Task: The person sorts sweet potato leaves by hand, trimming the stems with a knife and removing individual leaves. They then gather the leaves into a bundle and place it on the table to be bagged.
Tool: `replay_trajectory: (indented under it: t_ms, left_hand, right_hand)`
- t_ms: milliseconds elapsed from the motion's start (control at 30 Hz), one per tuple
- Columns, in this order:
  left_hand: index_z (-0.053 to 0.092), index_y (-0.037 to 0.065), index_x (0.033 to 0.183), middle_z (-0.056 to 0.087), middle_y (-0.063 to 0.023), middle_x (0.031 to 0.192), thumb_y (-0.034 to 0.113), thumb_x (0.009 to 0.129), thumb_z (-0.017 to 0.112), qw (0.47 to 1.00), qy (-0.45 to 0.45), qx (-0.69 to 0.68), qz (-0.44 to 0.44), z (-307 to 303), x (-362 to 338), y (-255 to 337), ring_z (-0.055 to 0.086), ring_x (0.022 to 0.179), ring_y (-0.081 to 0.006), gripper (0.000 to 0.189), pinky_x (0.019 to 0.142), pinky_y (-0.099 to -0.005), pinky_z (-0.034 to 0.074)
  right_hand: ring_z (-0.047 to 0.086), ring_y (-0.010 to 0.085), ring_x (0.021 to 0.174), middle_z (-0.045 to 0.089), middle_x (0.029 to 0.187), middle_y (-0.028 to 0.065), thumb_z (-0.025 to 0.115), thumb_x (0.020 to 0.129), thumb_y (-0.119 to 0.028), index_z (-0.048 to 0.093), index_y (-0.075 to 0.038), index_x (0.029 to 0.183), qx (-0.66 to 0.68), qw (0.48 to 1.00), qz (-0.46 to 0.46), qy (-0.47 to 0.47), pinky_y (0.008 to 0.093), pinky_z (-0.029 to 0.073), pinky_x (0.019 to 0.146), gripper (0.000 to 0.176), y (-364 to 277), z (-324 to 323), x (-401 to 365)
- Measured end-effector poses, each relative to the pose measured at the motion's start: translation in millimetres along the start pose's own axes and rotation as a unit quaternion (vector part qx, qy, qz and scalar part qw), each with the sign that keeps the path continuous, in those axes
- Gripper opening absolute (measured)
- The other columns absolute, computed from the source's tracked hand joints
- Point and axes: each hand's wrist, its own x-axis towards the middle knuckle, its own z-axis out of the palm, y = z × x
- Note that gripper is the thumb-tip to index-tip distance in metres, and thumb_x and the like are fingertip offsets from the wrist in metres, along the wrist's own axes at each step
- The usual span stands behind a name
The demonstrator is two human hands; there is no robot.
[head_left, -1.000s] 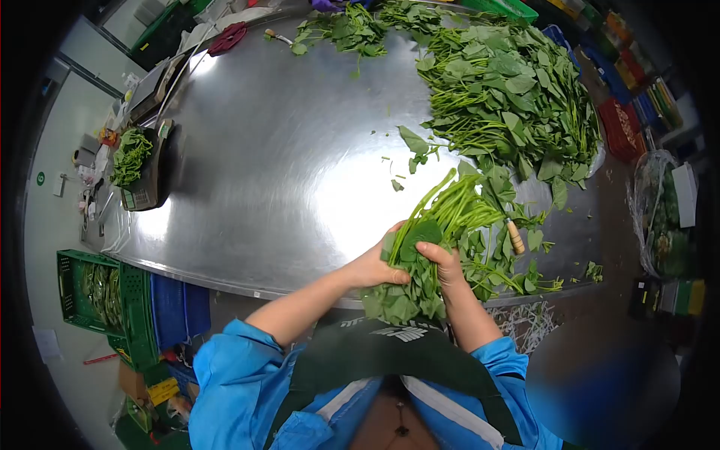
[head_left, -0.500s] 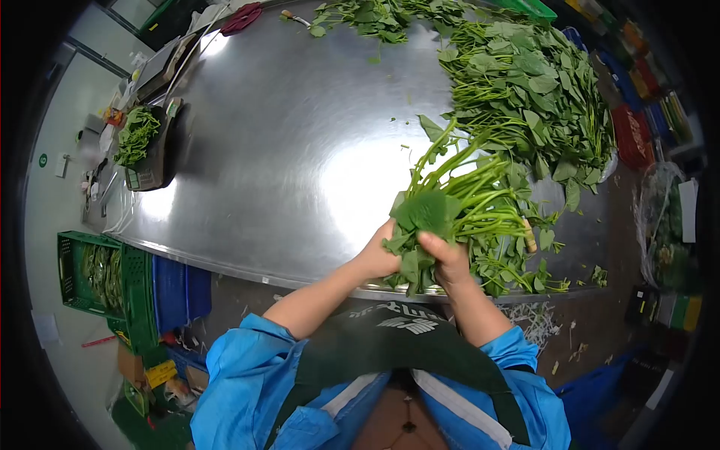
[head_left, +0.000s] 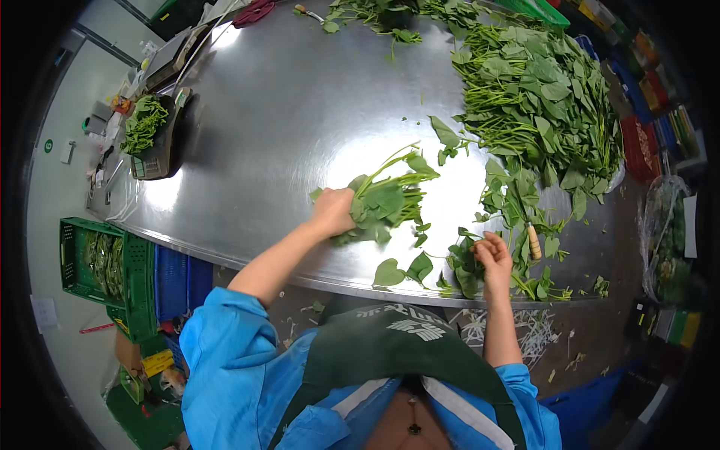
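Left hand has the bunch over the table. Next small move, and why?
Probably set the bunch down and let go: the left hand holds it low over bare table, apart from the pile, with the right hand off it.

1. One view: a head-worn camera, facing forward and steeply down from above the person's own chest.
2. Fisheye lens: round frame, black corners, and the steel table (head_left: 262,127) bows across the upper half.
3. Bottom centre, closest to the lens: green apron (head_left: 390,352) and blue sleeves (head_left: 225,352).
4. Mid frame, close range: left hand (head_left: 334,211) clenched around a bunch of greens (head_left: 386,199), right hand (head_left: 491,251) at the near table edge by loose leaves (head_left: 465,270).
5. Far side of the table at the top: heap of greens (head_left: 540,97) upper right, scale (head_left: 154,142) upper left.
6. The left margin looks past the table to the floor and a green crate (head_left: 101,274).
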Motion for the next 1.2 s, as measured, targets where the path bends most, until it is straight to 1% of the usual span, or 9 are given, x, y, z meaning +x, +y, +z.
replay_trajectory:
  t_ms: [167, 300, 433, 567, 667, 767, 867, 1033, 1200]
  left_hand:
    - [0.051, -0.002, 0.074, 0.058, -0.0198, 0.076, 0.015, 0.053, 0.068, 0.997, -0.059, -0.044, 0.01, -28.3, 0.8, 20.3, 0.056, 0.075, -0.0358, 0.031, 0.068, -0.0409, 0.045]
    - [0.051, -0.002, 0.077, 0.057, -0.0181, 0.075, 0.021, 0.054, 0.071, 0.991, -0.095, -0.015, 0.091, -49.4, 3.6, 56.2, 0.053, 0.078, -0.0351, 0.038, 0.074, -0.0398, 0.042]
    - [0.052, 0.0, 0.082, 0.057, -0.0166, 0.079, 0.025, 0.054, 0.072, 0.989, -0.106, -0.086, 0.047, -70.6, -0.3, 82.4, 0.051, 0.081, -0.0347, 0.042, 0.075, -0.0389, 0.041]
    - [0.052, 0.001, 0.077, 0.057, -0.0167, 0.081, 0.026, 0.053, 0.072, 0.99, -0.084, -0.069, 0.092, -63.2, -1.3, 65.7, 0.053, 0.082, -0.0337, 0.04, 0.074, -0.0395, 0.042]
    - [0.052, 0.001, 0.078, 0.057, -0.0156, 0.08, 0.025, 0.052, 0.073, 0.987, -0.075, -0.058, 0.13, -66.0, -6.5, 57.4, 0.053, 0.081, -0.0316, 0.041, 0.075, -0.0377, 0.04]
    - [0.054, 0.002, 0.092, 0.057, -0.0132, 0.081, 0.023, 0.054, 0.072, 0.988, -0.008, -0.084, 0.127, -76.5, -16.8, 38.7, 0.053, 0.081, -0.0288, 0.047, 0.077, -0.0354, 0.038]
    - [0.048, 0.008, 0.116, 0.058, -0.0092, 0.085, 0.021, 0.06, 0.069, 0.976, 0.041, -0.1, 0.188, -86.6, -15.6, 47.9, 0.054, 0.079, -0.0262, 0.061, 0.077, -0.0349, 0.037]
    - [0.048, 0.01, 0.121, 0.052, -0.0043, 0.077, 0.022, 0.064, 0.068, 0.95, 0.084, -0.017, 0.3, -95.0, -11.7, 59.4, 0.052, 0.073, -0.0207, 0.062, 0.075, -0.0335, 0.038]
    - [0.052, 0.01, 0.117, 0.047, -0.0028, 0.072, 0.023, 0.064, 0.066, 0.928, 0.124, 0.006, 0.352, -100.3, -12.8, 69.6, 0.051, 0.07, -0.0192, 0.056, 0.072, -0.0331, 0.039]
  right_hand:
    - [0.056, 0.0162, 0.085, 0.057, 0.094, 0.0082, 0.064, 0.074, -0.007, 0.051, -0.001, 0.108, -0.176, 0.973, -0.149, 0.013, 0.027, 0.043, 0.076, 0.036, -11.9, 17.0, -0.6]
    - [0.038, 0.0335, 0.114, 0.042, 0.122, 0.0171, 0.077, 0.058, -0.026, 0.041, -0.004, 0.12, -0.384, 0.811, -0.435, -0.075, 0.0454, 0.03, 0.093, 0.075, -76.3, 77.9, -11.0]
    - [0.049, 0.0313, 0.107, 0.056, 0.109, 0.0105, 0.059, 0.072, -0.004, 0.054, -0.005, 0.102, -0.399, 0.722, -0.545, -0.151, 0.0465, 0.028, 0.096, 0.03, -83.8, 90.7, -3.6]
    - [0.059, 0.0221, 0.092, 0.059, 0.097, 0.0096, 0.042, 0.079, 0.006, 0.052, -0.005, 0.096, 0.04, 0.936, -0.263, -0.229, 0.0363, 0.045, 0.082, 0.022, -72.3, 74.9, -5.1]
    - [0.048, 0.0099, 0.059, 0.051, 0.074, 0.0017, 0.051, 0.088, -0.023, 0.05, -0.007, 0.097, 0.238, 0.964, -0.111, 0.035, 0.0233, 0.042, 0.053, 0.018, -83.7, 40.4, 16.1]
    - [0.031, 0.0057, 0.05, 0.033, 0.062, -0.0028, 0.047, 0.089, -0.028, 0.047, -0.009, 0.092, 0.318, 0.941, -0.116, -0.005, 0.0184, 0.024, 0.042, 0.02, -90.5, -22.6, 35.1]
    - [0.035, 0.0058, 0.054, 0.039, 0.067, -0.003, 0.049, 0.089, -0.031, 0.05, -0.007, 0.097, 0.245, 0.958, -0.138, 0.049, 0.0185, 0.028, 0.047, 0.026, -85.1, -33.5, 41.0]
    - [0.051, 0.0116, 0.088, 0.058, 0.097, 0.0031, 0.062, 0.079, -0.018, 0.053, 0.0, 0.11, -0.174, 0.969, -0.048, -0.167, 0.0249, 0.042, 0.077, 0.037, -106.3, 31.4, 10.3]
    - [0.051, 0.0087, 0.088, 0.059, 0.092, 0.0013, 0.06, 0.079, -0.01, 0.059, -0.002, 0.097, -0.021, 0.97, -0.198, -0.143, 0.0222, 0.041, 0.074, 0.02, -91.4, 39.4, 16.8]
